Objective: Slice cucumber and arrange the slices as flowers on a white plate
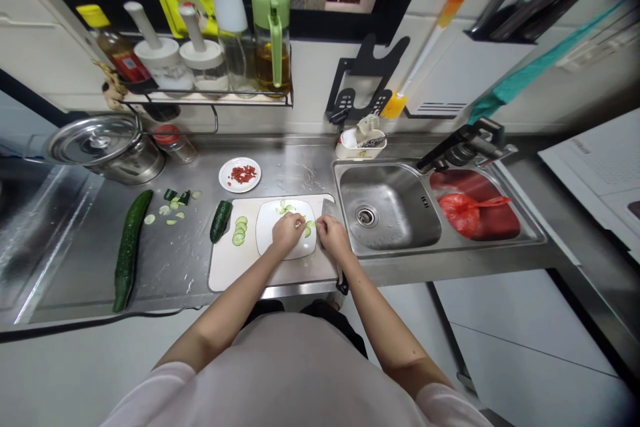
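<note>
Over a white square plate (pixel 270 233) on a pale cutting board (pixel 230 267), my left hand (pixel 287 232) is curled, its fingertips pinching cucumber slices (pixel 306 225). My right hand (pixel 333 235) is closed at the plate's right edge, beside a knife blade (pixel 329 208) lying on the board; what it grips is hidden. More cucumber slices (pixel 239 230) and a cut cucumber end (pixel 221 220) lie on the board's left side.
A whole cucumber (pixel 129 250) and peel scraps (pixel 175 203) lie on the steel counter at left. A small plate of chopped red chilli (pixel 240 175), a lidded pot (pixel 105 147), a condiment rack (pixel 210 80) and a sink (pixel 387 213) with a red basin (pixel 475 213) surround the board.
</note>
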A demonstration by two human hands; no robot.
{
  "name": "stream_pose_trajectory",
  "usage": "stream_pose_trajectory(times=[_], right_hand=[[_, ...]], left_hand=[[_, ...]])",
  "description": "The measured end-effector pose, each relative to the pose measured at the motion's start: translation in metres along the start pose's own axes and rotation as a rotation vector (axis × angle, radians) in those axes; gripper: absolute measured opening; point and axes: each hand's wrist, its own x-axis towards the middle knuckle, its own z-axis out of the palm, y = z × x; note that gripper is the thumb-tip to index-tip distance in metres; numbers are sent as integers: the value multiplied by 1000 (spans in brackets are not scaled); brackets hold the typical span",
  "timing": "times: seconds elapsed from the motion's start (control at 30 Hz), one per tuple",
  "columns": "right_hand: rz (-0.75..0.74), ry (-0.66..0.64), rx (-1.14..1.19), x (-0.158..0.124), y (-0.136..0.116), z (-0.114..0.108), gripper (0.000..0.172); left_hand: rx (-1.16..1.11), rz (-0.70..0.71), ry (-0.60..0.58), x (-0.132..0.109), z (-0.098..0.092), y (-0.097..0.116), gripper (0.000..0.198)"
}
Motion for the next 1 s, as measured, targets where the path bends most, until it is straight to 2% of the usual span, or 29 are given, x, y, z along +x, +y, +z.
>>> stream_pose_trajectory(times=[0.6,1.0], right_hand=[[-45,-26,-88,2,-5,6,23],[-144,69,-156,-9,-9,16,22]], left_hand=[[29,-15,-13,2,-1,1,14],[23,-18,-13,1,-2,2,13]])
